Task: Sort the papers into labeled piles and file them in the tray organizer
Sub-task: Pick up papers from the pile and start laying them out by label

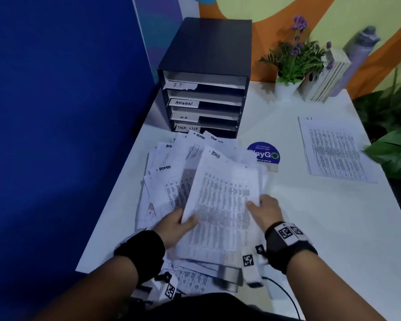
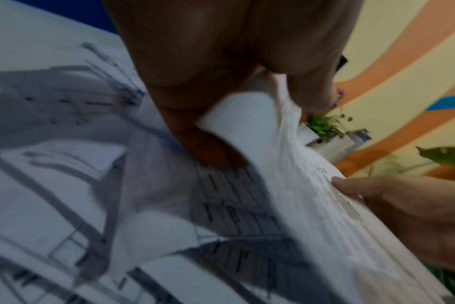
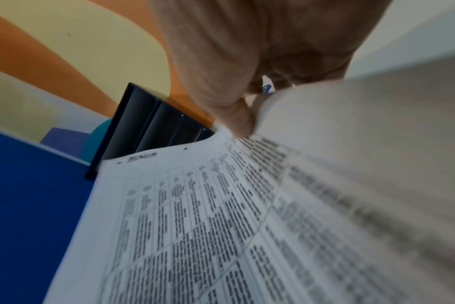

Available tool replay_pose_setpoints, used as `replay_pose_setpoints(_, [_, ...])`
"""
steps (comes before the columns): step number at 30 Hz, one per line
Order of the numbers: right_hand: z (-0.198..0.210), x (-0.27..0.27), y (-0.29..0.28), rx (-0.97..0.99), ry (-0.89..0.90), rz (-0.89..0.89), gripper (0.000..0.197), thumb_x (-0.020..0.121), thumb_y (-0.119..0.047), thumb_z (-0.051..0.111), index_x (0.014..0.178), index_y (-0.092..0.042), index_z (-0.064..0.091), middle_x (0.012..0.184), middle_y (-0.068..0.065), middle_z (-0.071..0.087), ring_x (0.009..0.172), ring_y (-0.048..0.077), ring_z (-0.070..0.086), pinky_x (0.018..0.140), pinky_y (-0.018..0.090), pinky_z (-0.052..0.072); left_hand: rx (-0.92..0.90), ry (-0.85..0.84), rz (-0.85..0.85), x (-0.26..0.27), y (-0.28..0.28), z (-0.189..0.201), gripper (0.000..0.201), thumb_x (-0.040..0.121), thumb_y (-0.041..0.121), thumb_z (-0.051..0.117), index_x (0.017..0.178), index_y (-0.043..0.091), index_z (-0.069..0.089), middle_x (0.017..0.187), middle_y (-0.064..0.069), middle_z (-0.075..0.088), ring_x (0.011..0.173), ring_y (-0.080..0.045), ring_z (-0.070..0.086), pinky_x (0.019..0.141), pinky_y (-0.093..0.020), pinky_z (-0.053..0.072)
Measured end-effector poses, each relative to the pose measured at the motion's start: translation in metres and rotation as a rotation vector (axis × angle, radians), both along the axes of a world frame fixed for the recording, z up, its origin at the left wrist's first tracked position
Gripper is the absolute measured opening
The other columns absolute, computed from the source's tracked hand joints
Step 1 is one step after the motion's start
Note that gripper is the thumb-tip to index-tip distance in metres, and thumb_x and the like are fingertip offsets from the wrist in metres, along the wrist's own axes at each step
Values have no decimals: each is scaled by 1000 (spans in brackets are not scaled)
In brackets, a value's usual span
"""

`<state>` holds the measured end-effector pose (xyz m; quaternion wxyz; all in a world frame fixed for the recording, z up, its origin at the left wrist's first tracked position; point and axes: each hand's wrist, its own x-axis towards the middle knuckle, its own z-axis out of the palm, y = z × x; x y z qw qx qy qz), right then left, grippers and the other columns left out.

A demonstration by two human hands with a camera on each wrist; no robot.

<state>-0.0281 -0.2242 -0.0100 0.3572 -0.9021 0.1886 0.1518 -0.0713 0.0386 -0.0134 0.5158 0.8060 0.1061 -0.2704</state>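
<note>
We hold an ADMIN sheet (image 1: 220,200) over the heap (image 1: 169,181) by the table's (image 1: 310,216) left edge, its long axis toward the organizer (image 1: 204,75); left hand (image 1: 176,225) and right hand (image 1: 264,209) pinch opposite edges

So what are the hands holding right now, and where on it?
Both hold one printed sheet marked ADMIN: left hand pinches its lower left edge, right hand its right edge.

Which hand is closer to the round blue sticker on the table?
Right. The right hand holds the sheet's edge just below the blue sticker; the left hand is farther away, across the sheet.
</note>
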Motion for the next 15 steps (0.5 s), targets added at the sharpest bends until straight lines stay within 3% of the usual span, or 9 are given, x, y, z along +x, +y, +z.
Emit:
replay_pose_setpoints(2, [3, 0, -6, -19, -147, -110, 24, 86, -14, 63, 78, 6, 54, 89, 21, 55, 81, 29, 57, 66, 29, 39, 139, -67, 57, 3, 3, 2, 75, 82, 74, 40, 99, 8, 68, 104, -10, 70, 103, -28, 64, 94, -36, 48])
replay_pose_setpoints(4, [10, -2, -9, -45, -225, -134, 15, 88, -12, 61, 81, -1, 54, 85, 14, 55, 73, 26, 52, 63, 26, 35, 296, -137, 205, 11, 13, 0, 72, 85, 61, 38, 95, -4, 69, 100, -23, 68, 94, -34, 64, 86, -36, 50])
replay_pose_setpoints(6, [18, -3, -3, -9, -237, -105, 10, 90, -14, 58, 83, -10, 52, 79, 6, 57, 69, 24, 51, 57, 26, 33, 387, -60, 330, 17, 26, 0, 45, 90, 39, 54, 108, 0, 67, 115, -23, 62, 98, -36, 63, 91, -35, 50])
replay_pose_setpoints(7, [18, -3, 3, 21, -228, -84, 10, 91, -15, 58, 84, -11, 51, 76, 4, 56, 66, 21, 51, 53, 25, 34, 410, -8, 363, 20, 32, -5, 40, 88, 33, 58, 114, 3, 64, 119, -21, 60, 100, -36, 63, 92, -36, 49])
replay_pose_setpoints(9, [16, -3, 16, 31, -200, -25, 12, 92, -16, 57, 84, -12, 49, 71, 2, 53, 61, 16, 49, 48, 22, 34, 390, 34, 412, 25, 38, -11, 44, 85, 25, 62, 123, 2, 57, 112, -17, 64, 97, -34, 63, 91, -37, 50])
replay_pose_setpoints(11, [7, -5, 27, -12, -161, 34, 15, 92, -17, 57, 83, -11, 47, 67, 1, 50, 60, 20, 49, 47, 22, 33, 263, 23, 516, 27, 35, -13, 53, 87, 19, 63, 135, 3, 46, 109, -12, 65, 102, -32, 63, 94, -36, 49])
replay_pose_setpoints(13, [-3, -9, 33, -21, -124, 43, 12, 92, -16, 57, 85, -10, 50, 70, 4, 54, 64, 23, 52, 52, 24, 35, 232, -8, 528, 26, 30, -14, 43, 92, 21, 59, 131, 6, 48, 108, -10, 63, 107, -30, 60, 89, -31, 45])
replay_pose_setpoints(15, [-10, -15, 34, 13, -97, 22, 10, 91, -16, 58, 88, -7, 54, 74, 5, 56, 68, 24, 55, 55, 25, 39, 237, -55, 461, 23, 26, -13, 22, 95, 19, 53, 114, 9, 57, 100, -6, 62, 98, -28, 60, 79, -26, 41])
